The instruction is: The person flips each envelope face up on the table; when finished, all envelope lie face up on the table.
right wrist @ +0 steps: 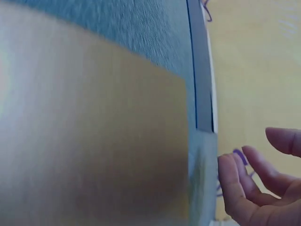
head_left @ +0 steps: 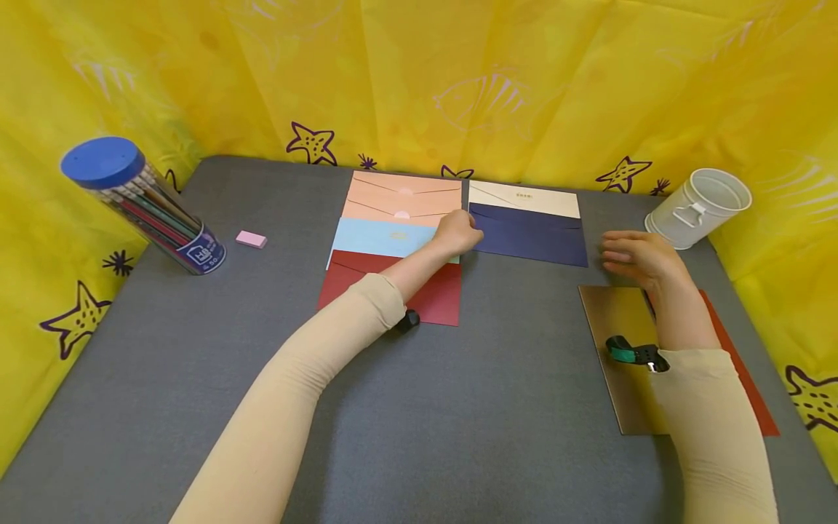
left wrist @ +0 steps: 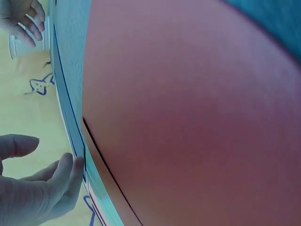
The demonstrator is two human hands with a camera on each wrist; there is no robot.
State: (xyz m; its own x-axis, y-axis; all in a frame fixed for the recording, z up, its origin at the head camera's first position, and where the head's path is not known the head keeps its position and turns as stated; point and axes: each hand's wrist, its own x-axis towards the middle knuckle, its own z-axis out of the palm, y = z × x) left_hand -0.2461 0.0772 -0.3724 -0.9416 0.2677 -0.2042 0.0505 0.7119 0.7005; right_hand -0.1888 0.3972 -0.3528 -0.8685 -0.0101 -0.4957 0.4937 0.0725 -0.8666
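My left hand (head_left: 458, 231) reaches over the light blue envelope (head_left: 366, 234), its fingertips at the left edge of the navy envelope (head_left: 530, 236). In the left wrist view the left hand (left wrist: 44, 193) has its thumb apart from the fingers, with nothing between them. My right hand (head_left: 644, 258), fingers loosely extended, hovers right of the navy envelope and beyond a gold envelope-like sheet (head_left: 605, 327). Its thumb and fingers stand apart in the right wrist view. A cream envelope (head_left: 556, 202) lies partly under the navy one. A dark red envelope (head_left: 435, 298) overlaps the light blue one.
Peach envelopes (head_left: 366, 191) lie at the back. A red sheet (head_left: 746, 371) shows beneath the right forearm. A white metal cup (head_left: 681, 215) stands back right. On the left are a tub of pencils (head_left: 157, 211) with a blue lid and a pink eraser (head_left: 252, 239).
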